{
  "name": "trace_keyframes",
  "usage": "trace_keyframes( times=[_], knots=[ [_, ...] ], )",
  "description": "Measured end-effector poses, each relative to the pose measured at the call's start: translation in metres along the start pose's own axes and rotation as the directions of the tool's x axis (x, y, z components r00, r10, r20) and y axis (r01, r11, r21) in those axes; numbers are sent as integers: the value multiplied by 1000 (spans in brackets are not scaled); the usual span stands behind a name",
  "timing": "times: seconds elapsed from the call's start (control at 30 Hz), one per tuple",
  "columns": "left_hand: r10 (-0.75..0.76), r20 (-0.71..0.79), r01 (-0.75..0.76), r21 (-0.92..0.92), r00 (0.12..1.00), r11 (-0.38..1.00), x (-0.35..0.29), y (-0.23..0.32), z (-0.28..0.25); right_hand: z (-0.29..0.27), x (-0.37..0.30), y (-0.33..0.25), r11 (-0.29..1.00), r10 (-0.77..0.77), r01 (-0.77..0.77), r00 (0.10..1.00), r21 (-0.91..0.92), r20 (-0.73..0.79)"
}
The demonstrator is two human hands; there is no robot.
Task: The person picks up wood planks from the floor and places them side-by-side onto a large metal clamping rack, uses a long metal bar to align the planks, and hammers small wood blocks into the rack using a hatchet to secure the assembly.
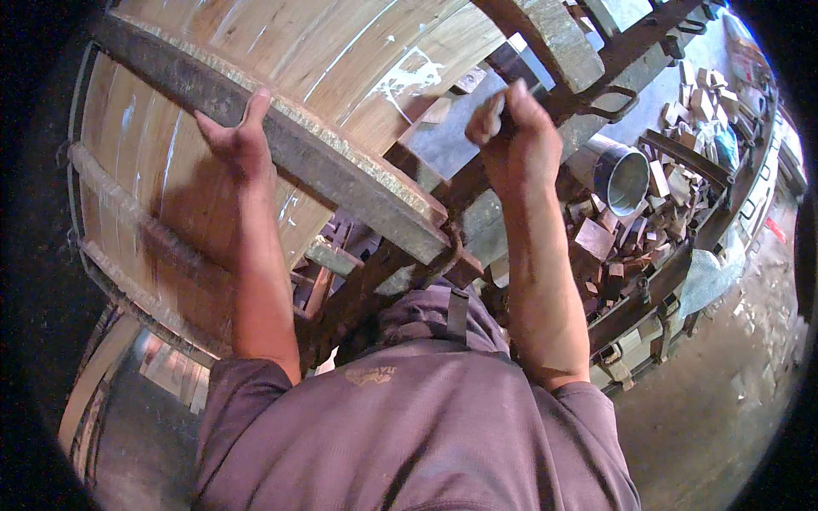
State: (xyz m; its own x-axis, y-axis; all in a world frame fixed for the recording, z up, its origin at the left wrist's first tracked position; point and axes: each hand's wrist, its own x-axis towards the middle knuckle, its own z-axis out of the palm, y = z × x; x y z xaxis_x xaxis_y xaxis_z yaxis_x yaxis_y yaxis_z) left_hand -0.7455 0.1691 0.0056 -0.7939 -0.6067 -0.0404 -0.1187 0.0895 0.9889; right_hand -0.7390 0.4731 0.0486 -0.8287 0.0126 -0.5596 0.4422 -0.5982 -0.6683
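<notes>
Two bare hands of yours reach out over a broad wooden panel [366,43] and the metal frame beside it. Your left hand [243,140] is released, its thumb and fingers spread apart over a long gray beam [332,175]; you cannot tell whether it touches the wood. That beam lies slantwise across the panel, from far left to near right, where a dark clamp [454,247] stands at its end. White smears streak the panel's pale boards on both sides of the beam.

Your right hand [521,132] hangs just right of the panel, thumb raised and fingers partly curled; blur hides whether it is closed or grasping anything. Right of that hand sits one round bucket [590,162], pale outside, its mouth turned toward the near right. Its inside looks gray, and you cannot tell how much it holds. Small wood blocks [595,238] are heaped around the bucket's near side, beside dark metal rails [682,271]. More scraps [703,104] lie at far right, and a crumpled translucent sheet [707,277] hangs near the rails.
</notes>
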Motion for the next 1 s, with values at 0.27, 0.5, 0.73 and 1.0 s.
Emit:
trace_keyframes(
  times=[0.27, 0.5, 0.73, 1.0],
  knots=[
    [-89, -117, 110, 193, 989, 975, 6, 8, -1, -75, -151, 27, 675, -276, -3, 926, -738, -257],
    [-72, -119, 99, 232, 990, 968, 2, 21, 3, -119, -209, 96, 815, 370, -436, 899, -382, -234],
    [2, -138, 90, 661, 990, 745, 9, 54, 2, -126, -205, 97, 847, 315, -331, 943, -417, -108],
    [-163, -140, 190, 205, 977, 960, 26, 21, -5, -108, -197, 93, 703, 316, -345, 935, -622, -162]
  ],
)
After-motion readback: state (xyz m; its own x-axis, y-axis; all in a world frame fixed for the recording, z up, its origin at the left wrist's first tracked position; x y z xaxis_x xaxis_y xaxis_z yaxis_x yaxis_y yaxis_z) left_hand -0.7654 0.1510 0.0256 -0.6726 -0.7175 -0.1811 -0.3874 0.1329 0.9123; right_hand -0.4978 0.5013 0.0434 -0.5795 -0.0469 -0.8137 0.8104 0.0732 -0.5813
